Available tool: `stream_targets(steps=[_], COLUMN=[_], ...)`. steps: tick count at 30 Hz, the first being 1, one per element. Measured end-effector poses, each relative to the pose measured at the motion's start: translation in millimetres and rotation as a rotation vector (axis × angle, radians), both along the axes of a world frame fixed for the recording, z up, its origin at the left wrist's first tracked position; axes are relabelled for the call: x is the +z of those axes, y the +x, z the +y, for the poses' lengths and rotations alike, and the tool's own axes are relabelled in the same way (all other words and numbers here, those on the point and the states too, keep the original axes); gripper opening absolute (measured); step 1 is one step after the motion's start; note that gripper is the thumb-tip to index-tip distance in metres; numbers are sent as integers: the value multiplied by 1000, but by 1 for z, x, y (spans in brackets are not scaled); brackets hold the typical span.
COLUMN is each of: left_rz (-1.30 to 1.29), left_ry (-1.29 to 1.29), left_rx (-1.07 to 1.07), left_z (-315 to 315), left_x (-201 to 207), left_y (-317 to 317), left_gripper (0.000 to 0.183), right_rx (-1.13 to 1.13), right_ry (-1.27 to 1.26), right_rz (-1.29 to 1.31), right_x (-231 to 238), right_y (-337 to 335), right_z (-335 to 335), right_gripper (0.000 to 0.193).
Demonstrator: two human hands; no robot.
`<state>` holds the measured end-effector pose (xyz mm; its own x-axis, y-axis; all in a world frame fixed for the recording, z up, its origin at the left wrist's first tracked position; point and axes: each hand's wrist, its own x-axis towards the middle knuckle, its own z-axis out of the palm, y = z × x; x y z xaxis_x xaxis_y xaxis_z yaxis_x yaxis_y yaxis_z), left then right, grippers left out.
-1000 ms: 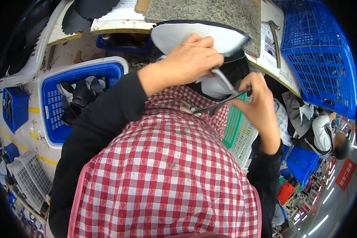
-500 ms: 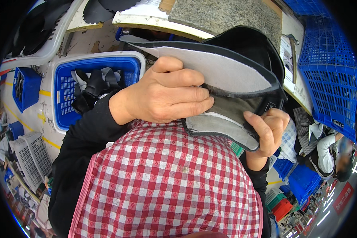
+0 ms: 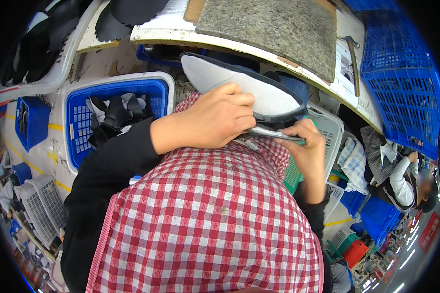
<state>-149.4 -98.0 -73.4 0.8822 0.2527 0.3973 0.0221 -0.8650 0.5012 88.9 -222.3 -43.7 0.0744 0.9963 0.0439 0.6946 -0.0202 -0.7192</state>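
Note:
A black shoe upper (image 3: 269, 95), seemingly of leather with white lining, is held in front of my checked apron, below the bench edge. My left hand (image 3: 208, 117) is closed on its left side, fingers curled over the white inner face. My right hand (image 3: 305, 139) pinches the right end of its near flap (image 3: 274, 134), which shows almost edge-on. Between the hands the far panel stands up with its white side facing me. Most of the upper's outer side is hidden behind that panel.
A grey stone slab (image 3: 269, 34) and a hammer (image 3: 353, 63) lie on the bench ahead. To the left, a blue basket (image 3: 76, 115) holds black and grey pieces. Blue crates (image 3: 401, 73) stand at the right, a pale green basket (image 3: 331, 129) nearer. Another person (image 3: 406, 183) is at far right.
The upper has come down toward my apron and turned, so its dark interior is out of sight. My right hand has shifted left; the near flap has tipped to edge-on.

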Motion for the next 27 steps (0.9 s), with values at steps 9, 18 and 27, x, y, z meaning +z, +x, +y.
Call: stream_targets(steps=[9, 18, 27], left_rz=[87, 14, 1], left_ry=[-132, 222, -356], left_rx=[101, 98, 205], left_z=[-7, 40, 27], left_x=[9, 57, 10], left_y=[29, 58, 21], left_gripper=[41, 40, 19], right_rx=[345, 227, -35], right_ry=[197, 297, 28], right_rz=[-590, -664, 206], right_x=[3, -12, 17], right_y=[-15, -26, 28], right_z=[16, 31, 31], right_gripper=[13, 12, 28])
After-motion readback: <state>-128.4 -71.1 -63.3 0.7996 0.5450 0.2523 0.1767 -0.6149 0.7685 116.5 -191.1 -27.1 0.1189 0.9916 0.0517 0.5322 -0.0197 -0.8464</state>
